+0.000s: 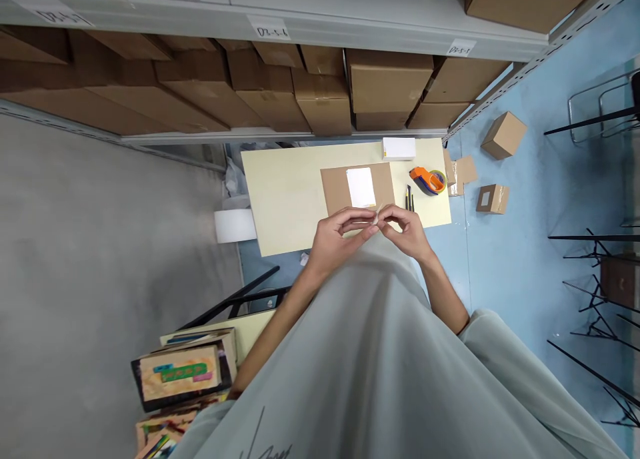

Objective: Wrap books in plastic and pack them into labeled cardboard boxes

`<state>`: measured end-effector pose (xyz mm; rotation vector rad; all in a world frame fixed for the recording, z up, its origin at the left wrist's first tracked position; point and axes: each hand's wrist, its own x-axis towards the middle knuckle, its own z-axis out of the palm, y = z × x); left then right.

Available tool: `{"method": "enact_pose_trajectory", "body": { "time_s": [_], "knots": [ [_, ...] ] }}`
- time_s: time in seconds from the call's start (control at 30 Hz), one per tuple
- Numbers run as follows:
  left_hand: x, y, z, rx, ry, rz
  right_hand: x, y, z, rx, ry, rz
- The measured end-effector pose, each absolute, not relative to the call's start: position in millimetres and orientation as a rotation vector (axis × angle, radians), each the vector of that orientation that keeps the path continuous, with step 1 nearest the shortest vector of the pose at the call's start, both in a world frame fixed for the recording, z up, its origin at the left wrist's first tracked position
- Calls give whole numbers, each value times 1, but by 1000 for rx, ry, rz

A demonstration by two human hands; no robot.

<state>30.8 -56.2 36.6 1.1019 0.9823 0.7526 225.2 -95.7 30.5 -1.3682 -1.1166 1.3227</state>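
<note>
My left hand and my right hand meet close to my body at the near edge of the pale yellow table. Both pinch a small whitish piece of paper between thumbs and fingertips; its exact kind is too small to make out. Just beyond the hands lies a flat brown cardboard piece, with a white sheet on top of it. Dark pens rest to the right of the cardboard. Farther right sits an orange tape dispenser with a yellow roll.
A white box stands at the table's back edge. Above it, a metal shelf holds many brown cartons. Small cartons lie on the blue floor at right. Stacked books or pictures stand at lower left, near black bars.
</note>
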Motion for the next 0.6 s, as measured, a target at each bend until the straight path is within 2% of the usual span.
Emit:
{"method": "enact_pose_trajectory", "body": {
  "time_s": [0.6],
  "knots": [
    [62,-42,21,1097,1134,791,255,-85,14,-1399,-1075,1362]
  ]
}}
